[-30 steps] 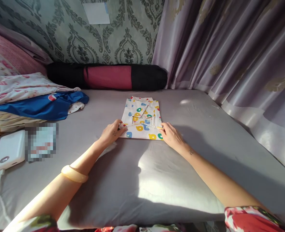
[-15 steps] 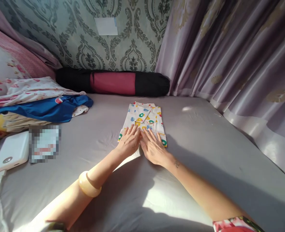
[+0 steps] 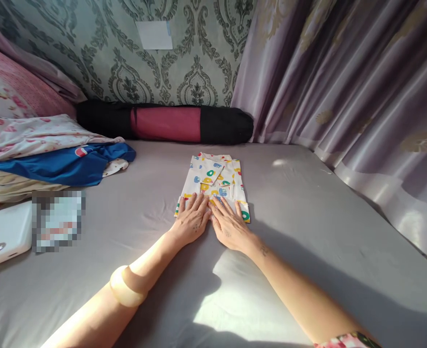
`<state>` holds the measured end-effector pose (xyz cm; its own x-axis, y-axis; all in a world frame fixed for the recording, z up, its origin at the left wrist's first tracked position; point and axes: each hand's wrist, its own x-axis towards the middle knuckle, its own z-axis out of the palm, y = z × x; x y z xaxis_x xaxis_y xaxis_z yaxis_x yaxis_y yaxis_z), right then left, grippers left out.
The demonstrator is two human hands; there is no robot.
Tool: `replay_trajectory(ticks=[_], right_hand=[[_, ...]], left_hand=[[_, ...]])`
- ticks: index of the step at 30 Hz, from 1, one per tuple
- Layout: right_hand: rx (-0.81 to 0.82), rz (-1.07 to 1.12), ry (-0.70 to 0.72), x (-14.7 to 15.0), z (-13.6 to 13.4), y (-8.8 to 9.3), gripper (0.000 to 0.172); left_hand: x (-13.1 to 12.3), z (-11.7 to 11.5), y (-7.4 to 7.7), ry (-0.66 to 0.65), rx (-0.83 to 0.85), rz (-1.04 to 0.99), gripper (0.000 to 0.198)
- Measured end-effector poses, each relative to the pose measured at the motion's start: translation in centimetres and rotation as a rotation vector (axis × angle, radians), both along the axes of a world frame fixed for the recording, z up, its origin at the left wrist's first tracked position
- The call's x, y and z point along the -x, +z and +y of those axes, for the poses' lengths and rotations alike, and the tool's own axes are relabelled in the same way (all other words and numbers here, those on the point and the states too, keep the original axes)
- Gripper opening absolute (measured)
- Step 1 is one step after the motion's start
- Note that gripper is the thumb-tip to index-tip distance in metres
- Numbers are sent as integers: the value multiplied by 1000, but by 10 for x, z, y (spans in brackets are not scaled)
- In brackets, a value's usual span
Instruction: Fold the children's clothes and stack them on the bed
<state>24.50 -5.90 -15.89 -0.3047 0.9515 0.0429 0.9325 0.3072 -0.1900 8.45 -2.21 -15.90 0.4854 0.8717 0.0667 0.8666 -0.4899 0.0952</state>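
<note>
Folded white multicolour-print cloth garment (image 3: 213, 181) extends lengthwise away, near edge under your left hand (image 3: 192, 217) and right hand (image 3: 229, 224), both flat, grasping nothing.

Can read no words; can see a round red-and-white emblem (image 3: 81, 152) on crumpled blue cloth (image 3: 68, 164), green O-like prints (image 3: 210, 173) on folded white printed fabric (image 3: 216, 183).
</note>
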Motion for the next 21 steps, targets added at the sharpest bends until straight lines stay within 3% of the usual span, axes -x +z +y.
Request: replay_trajectory(ticks=[6,12,21], right_hand=[[-38,-10,-127,-8,-2,6,53],[10,-34,-112,-13,-1,1,52],[41,-7,-116,-15,1,4,53]], left_hand=[[6,-2,3,-10,-124,-49,57],[9,0,-6,-11,-5,-26,61],[10,2,-6,9,-19,-45,59]])
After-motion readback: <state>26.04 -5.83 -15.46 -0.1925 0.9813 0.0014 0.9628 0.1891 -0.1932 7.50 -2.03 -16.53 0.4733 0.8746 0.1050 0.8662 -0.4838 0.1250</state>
